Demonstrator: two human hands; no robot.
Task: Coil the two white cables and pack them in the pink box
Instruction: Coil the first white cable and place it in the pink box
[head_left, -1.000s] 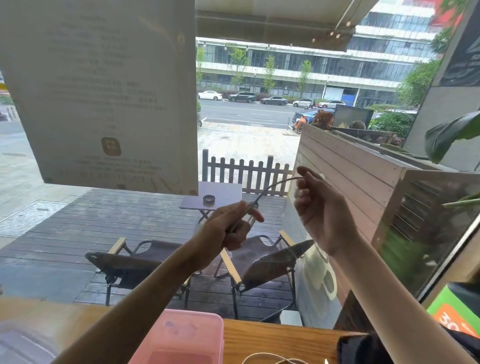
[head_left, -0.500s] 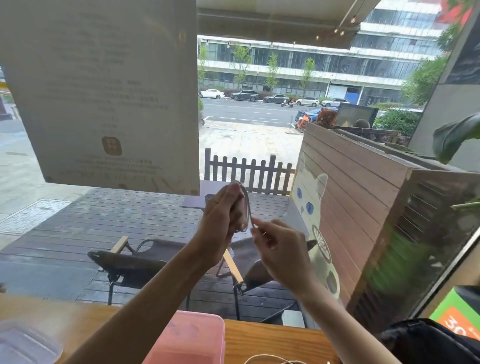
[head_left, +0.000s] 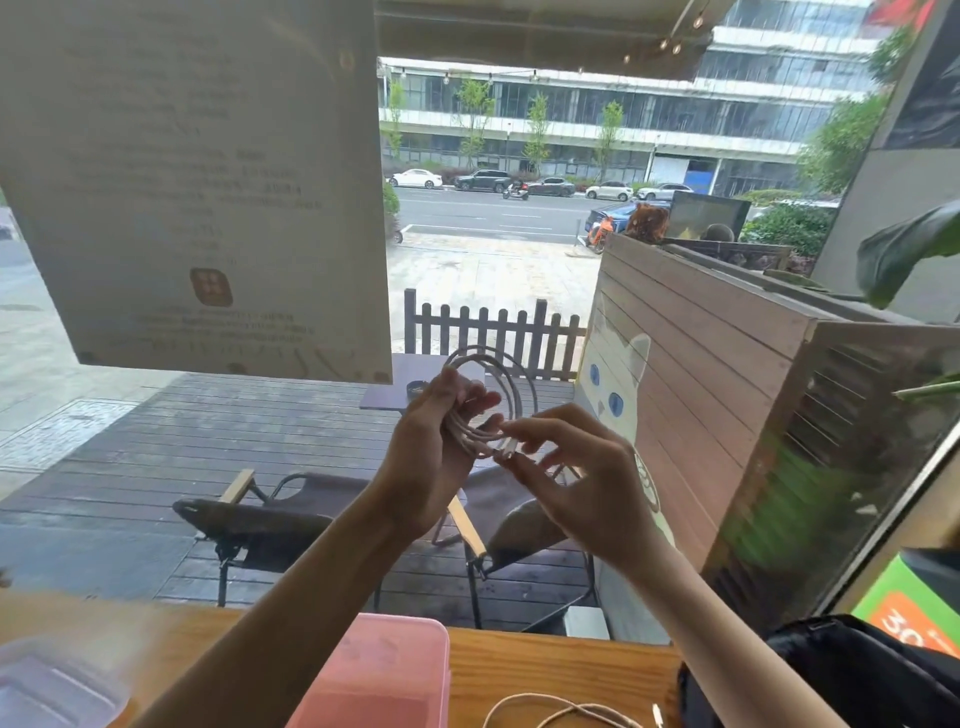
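White cable, coiled (head_left: 488, 400): several loops held up in front of the window, above the table.
Left hand (head_left: 431, 457): fingers closed around the near side of the loops.
Right hand (head_left: 576, 467): thumb and fingertips pinched on the cable's plug end at the bottom of the coil.
Second white cable (head_left: 566, 712): loose on the wooden table (head_left: 545, 670), just right of the box.
Pink box (head_left: 384, 675): on the table below the hands, partly behind the left forearm.

Pink plastic box (head_left: 384, 675) sat on wooden counter (head_left: 561, 670); loose white cable (head_left: 566, 714) lay right of it; coiled white cable (head_left: 488, 405) was held above.
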